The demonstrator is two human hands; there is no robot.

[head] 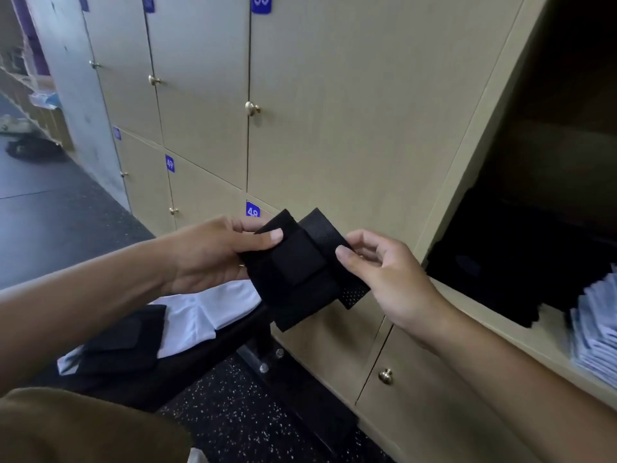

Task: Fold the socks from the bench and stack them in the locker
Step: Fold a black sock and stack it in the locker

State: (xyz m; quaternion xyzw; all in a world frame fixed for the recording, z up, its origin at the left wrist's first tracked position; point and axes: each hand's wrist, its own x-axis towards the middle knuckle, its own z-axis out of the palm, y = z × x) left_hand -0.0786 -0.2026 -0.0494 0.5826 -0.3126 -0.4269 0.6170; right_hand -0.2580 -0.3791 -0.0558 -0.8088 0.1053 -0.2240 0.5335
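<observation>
A folded black sock (302, 272) hangs in the air between my two hands, in front of the locker doors. My left hand (213, 252) grips its left edge, thumb on top. My right hand (387, 275) pinches its right side with thumb and fingertips. Below left, the dark bench (213, 349) carries white socks (197, 315) and black socks (123, 339). To the right, the open locker (474, 302) holds a dark stack of black socks (514, 262) and a stack of folded white socks (597, 332) on its shelf.
Closed beige locker doors (334, 111) with brass knobs and blue number plates fill the wall ahead. A lower door with a knob (385, 375) sits under the open shelf. The speckled dark floor (233, 419) lies beneath the bench.
</observation>
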